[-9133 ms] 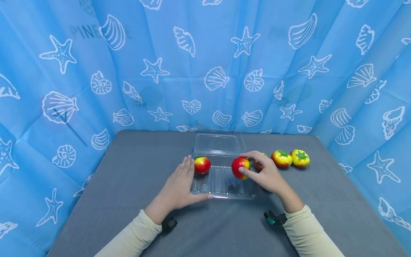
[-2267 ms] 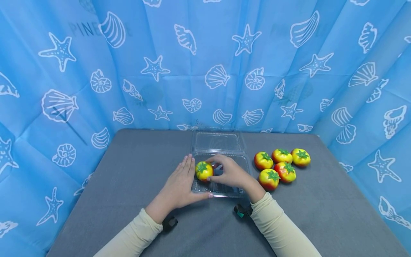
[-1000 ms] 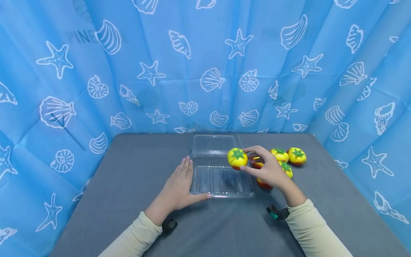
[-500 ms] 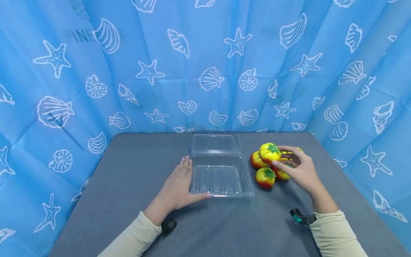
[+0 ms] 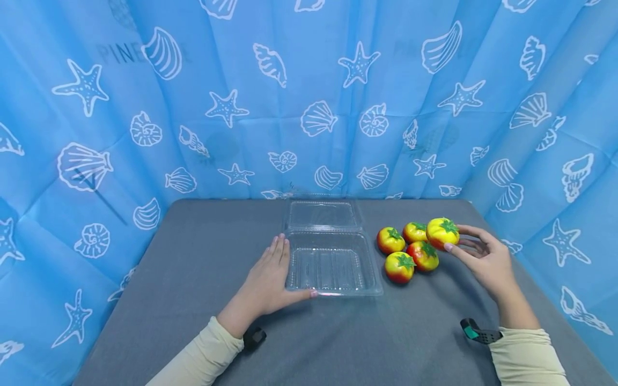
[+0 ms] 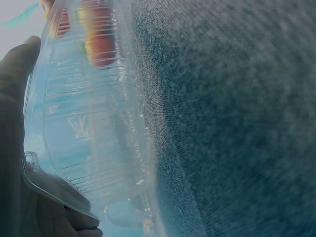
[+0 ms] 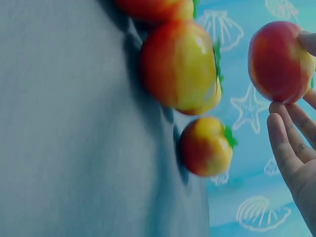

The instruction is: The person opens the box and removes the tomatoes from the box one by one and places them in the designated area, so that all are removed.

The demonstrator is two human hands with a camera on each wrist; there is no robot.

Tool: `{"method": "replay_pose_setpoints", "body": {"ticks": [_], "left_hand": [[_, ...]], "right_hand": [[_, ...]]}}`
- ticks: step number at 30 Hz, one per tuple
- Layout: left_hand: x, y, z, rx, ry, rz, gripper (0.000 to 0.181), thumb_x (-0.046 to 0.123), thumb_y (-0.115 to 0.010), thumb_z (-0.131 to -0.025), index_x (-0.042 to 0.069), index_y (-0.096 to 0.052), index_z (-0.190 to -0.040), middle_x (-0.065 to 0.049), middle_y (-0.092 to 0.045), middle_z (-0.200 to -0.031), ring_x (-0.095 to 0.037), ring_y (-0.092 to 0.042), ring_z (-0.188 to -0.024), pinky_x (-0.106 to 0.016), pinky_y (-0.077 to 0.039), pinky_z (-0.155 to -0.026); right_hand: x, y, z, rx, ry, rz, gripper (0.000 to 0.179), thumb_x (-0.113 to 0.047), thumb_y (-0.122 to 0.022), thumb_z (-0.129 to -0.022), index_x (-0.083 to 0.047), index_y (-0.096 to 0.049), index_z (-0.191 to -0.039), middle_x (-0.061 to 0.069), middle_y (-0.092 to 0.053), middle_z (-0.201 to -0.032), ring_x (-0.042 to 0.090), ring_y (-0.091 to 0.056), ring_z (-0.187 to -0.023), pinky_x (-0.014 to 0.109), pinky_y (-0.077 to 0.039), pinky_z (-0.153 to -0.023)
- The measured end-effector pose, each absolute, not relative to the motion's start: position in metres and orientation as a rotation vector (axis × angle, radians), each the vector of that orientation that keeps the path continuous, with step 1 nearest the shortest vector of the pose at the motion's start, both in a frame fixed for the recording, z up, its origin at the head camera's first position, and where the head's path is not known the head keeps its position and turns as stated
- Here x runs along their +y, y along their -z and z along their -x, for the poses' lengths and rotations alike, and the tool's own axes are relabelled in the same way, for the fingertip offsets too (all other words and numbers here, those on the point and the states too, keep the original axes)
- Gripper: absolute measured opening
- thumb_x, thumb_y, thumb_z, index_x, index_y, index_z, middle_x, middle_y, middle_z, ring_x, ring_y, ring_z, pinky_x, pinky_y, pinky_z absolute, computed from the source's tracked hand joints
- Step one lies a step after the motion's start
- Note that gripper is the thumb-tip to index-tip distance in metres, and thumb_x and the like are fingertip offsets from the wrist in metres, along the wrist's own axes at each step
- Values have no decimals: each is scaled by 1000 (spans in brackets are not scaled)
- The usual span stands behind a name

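Observation:
My right hand (image 5: 487, 262) pinches a yellow-and-red tomato (image 5: 441, 234) with a green leafy top, between thumb and fingertips. In the right wrist view that tomato (image 7: 279, 61) is held up off the table, its red underside showing. Just left of it several like tomatoes sit in a cluster, among them a front tomato (image 5: 399, 268) and a redder tomato (image 5: 423, 256). A clear plastic clamshell container (image 5: 379, 291) lies with its lid folded back, nothing in its tray. My left hand (image 5: 267, 284) rests against its left side, fingers straight and thumb along the front rim.
The container's open lid (image 5: 322, 214) lies flat toward the table's back edge. Grey cloth covers the table (image 5: 217, 230). A blue shell-patterned curtain (image 5: 289, 107) hangs behind and at both sides. A black wrist strap (image 5: 480, 332) shows under the right sleeve.
The right hand has carried the tomato out of the container, rightward past the other tomatoes to the cluster's right end. The left hand has stayed at the container.

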State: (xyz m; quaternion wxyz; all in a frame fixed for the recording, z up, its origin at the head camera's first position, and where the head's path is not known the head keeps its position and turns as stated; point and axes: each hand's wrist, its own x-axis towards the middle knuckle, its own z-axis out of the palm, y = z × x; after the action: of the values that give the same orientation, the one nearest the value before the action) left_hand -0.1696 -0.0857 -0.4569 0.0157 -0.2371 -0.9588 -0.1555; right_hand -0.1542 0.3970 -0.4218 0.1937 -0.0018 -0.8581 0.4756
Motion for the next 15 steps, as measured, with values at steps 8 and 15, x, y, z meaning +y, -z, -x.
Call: {"method": "replay_pose_setpoints", "body": {"ticks": [8,15], "left_hand": [[-86,458,169,-2990,488,738,137,99,-45,-82,-5,-19,-166,-23,-5,-177,-39,-9,-166,-48,-19,-134],[-86,458,170,-2990,494,731,139,101,-42,-80,-5,-18,-167,-23,-4,-177,-36,-5,-166,-47,-18,-134]], "right_hand": [[416,427,143,-2456,-1362,118,52,-19,-80,-97,-9,-61,-145,-29,-54,-127,-16,-61,-104,3,-53,-81],[427,436,138,-2509,-1355,170,53,-23,-79,-98,-12,-60,-146,-33,-51,-124,-20,-60,-100,4,-53,-77]]}}
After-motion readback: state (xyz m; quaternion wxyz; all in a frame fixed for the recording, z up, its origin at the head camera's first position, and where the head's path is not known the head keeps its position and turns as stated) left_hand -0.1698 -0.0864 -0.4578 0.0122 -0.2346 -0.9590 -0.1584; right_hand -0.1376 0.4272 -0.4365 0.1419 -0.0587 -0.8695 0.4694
